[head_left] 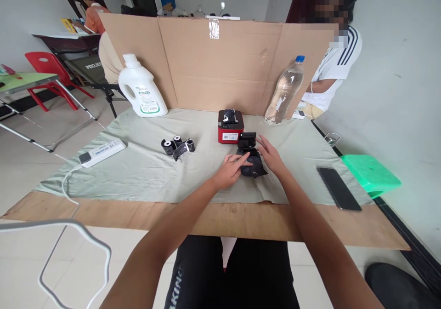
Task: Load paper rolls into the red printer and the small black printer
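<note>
A small black device with a raised lid (247,139) stands in front of the red and black printer (230,135). Dark shiny sheet-like material (254,167) lies over its front part; what is beneath cannot be made out. My left hand (230,170) reaches in from the left, fingers stretched out and resting on the dark material. At the device's right side is my right hand (270,156), fingers extended and apart, tips close to the lid; whether they touch it is unclear. Several rolls of black film (177,147) lie to the left on the cloth.
A cardboard screen (220,65) backs the cloth-covered table (138,171). Against it lean a white jug (143,93) and a clear bottle (285,93). A power strip (103,152) lies left, a phone (338,188) right. People are behind the screen.
</note>
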Demonstrator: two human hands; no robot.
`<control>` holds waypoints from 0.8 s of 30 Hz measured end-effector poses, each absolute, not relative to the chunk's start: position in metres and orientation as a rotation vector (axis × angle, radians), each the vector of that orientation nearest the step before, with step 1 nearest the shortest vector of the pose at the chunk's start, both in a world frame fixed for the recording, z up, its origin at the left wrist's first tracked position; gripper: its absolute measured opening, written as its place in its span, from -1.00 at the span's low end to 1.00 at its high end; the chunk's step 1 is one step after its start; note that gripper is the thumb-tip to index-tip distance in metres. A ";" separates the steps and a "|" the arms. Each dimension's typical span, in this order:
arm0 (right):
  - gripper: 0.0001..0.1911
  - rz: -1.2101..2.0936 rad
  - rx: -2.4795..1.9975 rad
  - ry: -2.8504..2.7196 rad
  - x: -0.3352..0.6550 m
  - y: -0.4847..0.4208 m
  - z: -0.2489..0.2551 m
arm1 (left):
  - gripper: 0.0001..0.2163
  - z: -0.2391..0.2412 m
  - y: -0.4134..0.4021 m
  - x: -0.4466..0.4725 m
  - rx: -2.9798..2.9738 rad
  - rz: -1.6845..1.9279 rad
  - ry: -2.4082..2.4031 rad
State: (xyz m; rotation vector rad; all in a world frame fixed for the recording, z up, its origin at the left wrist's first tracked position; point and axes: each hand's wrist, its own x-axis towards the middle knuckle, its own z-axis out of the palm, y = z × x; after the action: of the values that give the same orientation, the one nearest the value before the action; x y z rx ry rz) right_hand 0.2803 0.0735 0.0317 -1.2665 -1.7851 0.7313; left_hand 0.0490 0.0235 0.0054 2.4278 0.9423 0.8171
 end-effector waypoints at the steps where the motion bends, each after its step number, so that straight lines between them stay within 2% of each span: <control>1: -0.28 0.690 -1.293 -1.853 0.279 0.076 0.038 | -0.23 0.005 0.024 0.049 2.431 0.814 0.943; 6: -0.53 0.330 -1.585 -2.147 0.260 0.089 0.081 | -0.22 0.002 0.026 0.048 2.445 0.870 0.897; 9: -0.67 0.321 -1.805 -2.419 0.244 0.096 0.101 | -0.22 -0.002 0.029 0.047 2.444 0.888 0.881; 12: -0.66 0.398 -1.972 -2.565 0.235 0.098 0.103 | -0.21 -0.005 0.031 0.046 2.444 0.924 0.853; 16: -0.59 0.328 -2.018 -2.570 0.233 0.094 0.092 | -0.23 -0.007 0.031 0.048 2.431 0.930 0.855; 20: -0.65 0.245 -1.965 -2.645 0.232 0.091 0.092 | -0.29 -0.007 0.032 0.046 2.371 1.003 0.887; 24: -0.70 0.140 -1.844 -2.709 0.241 0.090 0.106 | -0.34 -0.008 0.034 0.042 2.217 1.236 0.943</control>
State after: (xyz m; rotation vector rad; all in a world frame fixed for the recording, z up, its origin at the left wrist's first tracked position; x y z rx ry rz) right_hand 0.2407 0.0902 0.1064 -1.8440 -2.7092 0.1399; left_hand 0.0419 0.0343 -0.0081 2.2170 0.9430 1.2362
